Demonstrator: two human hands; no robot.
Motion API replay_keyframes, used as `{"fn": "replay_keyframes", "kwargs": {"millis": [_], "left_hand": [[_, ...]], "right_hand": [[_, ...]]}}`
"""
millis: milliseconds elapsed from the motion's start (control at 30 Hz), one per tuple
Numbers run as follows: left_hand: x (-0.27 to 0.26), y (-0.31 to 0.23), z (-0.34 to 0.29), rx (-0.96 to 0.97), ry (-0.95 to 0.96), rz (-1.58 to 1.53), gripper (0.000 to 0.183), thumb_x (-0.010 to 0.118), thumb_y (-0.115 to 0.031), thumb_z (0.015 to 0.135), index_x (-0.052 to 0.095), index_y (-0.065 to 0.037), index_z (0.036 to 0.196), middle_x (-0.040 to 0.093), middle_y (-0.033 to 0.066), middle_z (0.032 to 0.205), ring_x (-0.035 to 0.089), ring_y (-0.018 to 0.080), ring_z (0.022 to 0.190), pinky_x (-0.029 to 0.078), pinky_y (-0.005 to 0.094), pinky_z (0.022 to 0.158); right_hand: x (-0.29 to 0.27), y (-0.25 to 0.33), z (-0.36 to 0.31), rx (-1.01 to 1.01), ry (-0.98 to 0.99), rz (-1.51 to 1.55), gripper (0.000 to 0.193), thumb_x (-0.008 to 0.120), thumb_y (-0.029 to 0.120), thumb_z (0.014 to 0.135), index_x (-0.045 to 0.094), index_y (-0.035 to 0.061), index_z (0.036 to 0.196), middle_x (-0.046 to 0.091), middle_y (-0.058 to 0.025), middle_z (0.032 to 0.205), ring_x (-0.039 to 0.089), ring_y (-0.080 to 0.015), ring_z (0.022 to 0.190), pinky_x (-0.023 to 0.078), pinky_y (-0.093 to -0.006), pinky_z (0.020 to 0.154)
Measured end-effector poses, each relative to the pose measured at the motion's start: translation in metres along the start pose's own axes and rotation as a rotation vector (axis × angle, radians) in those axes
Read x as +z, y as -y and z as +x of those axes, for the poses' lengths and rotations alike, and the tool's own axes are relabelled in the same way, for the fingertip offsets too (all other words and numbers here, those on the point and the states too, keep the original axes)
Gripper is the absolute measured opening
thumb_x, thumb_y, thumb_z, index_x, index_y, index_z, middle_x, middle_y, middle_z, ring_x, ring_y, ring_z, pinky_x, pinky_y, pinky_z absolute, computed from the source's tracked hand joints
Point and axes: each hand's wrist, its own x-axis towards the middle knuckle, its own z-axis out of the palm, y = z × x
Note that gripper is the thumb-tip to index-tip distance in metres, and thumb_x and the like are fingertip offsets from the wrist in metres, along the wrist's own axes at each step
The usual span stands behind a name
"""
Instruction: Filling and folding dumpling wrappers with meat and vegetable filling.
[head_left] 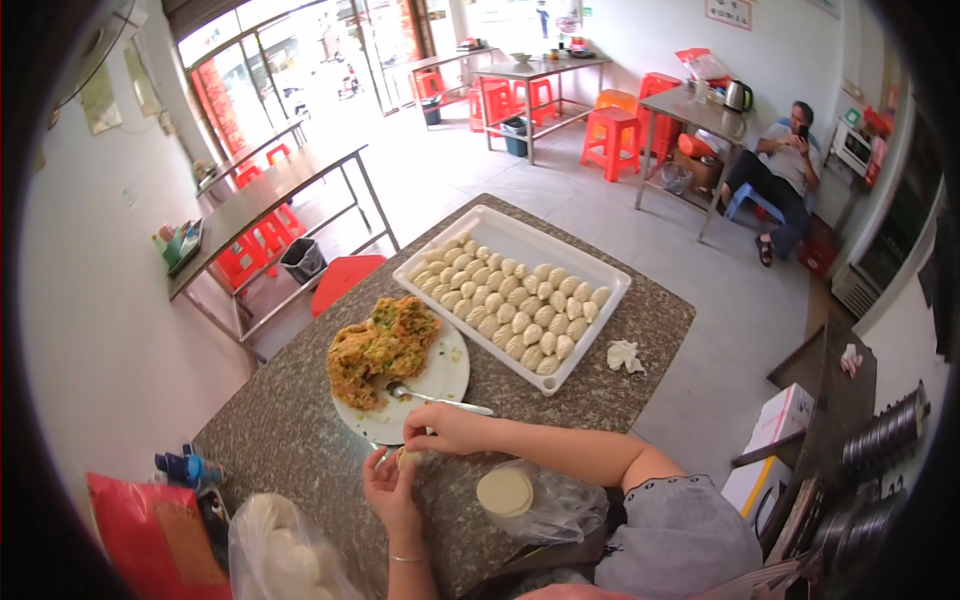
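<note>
Between the fingers of both hands is a small dumpling [408,457], partly hidden by them. My left hand [390,490] holds it from below, while my right hand [446,429] pinches its upper edge. Just beyond them lies a white plate [448,375] heaped with an orange-green filling [375,350]; a spoon [440,400] rests on it, its handle over the rim. To the right of my hands, a stack of round dumpling wrappers [505,491] sits in a clear plastic bag [560,510]. Farther off, a white tray [590,268] holds rows of pleated dumplings [515,300].
A crumpled tissue [625,356] lies right of the tray on the speckled table [270,400]. At the near left are a plastic bag of pale rounds [285,550] and a red bag [150,540]. A seated person [785,170] holds a phone beyond, near metal tables and red stools [610,140].
</note>
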Motion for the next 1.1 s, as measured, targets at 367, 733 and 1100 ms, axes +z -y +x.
{"fn": "replay_keyframes", "kwargs": {"millis": [367, 733, 1100], "left_hand": [[-0.015, 0.009, 0.001, 0.018, -0.036, 0.088, 0.022, 0.067, 0.006, 0.079, 0.053, -0.003, 0.094, 0.064, 0.0110, 0.098, 0.062, 0.0164, 0.091, 0.049, 0.0258, 0.080], [-0.005, 0.006, -0.002, 0.090, 0.022, 0.038, 0.009, 0.067, -0.002, 0.083, 0.063, 0.000, 0.092, 0.066, 0.0111, 0.100, 0.062, 0.0152, 0.089, 0.049, 0.0272, 0.083], [0.002, -0.001, -0.004, 0.048, -0.042, -0.037, 0.016, 0.065, 0.003, 0.083, 0.063, 0.002, 0.098, 0.065, 0.0104, 0.100, 0.062, 0.0136, 0.089, 0.051, 0.0240, 0.079]], "right_hand": [[0.013, -0.001, -0.002, -0.076, -0.048, -0.041, 0.016, 0.065, 0.016, 0.083, 0.060, 0.0003, 0.085, 0.060, -0.0095, 0.081, 0.059, -0.0253, 0.081, 0.045, -0.0359, 0.073], [0.000, 0.006, 0.000, 0.042, 0.072, 0.037, 0.015, 0.065, 0.015, 0.083, 0.061, 0.0007, 0.087, 0.061, -0.0096, 0.083, 0.059, -0.0230, 0.081, 0.047, -0.0329, 0.073], [0.017, 0.008, 0.000, -0.110, -0.067, -0.153, 0.011, 0.065, 0.012, 0.083, 0.063, 0.0013, 0.084, 0.061, -0.0098, 0.082, 0.059, -0.0256, 0.080, 0.046, -0.0340, 0.071]]}}
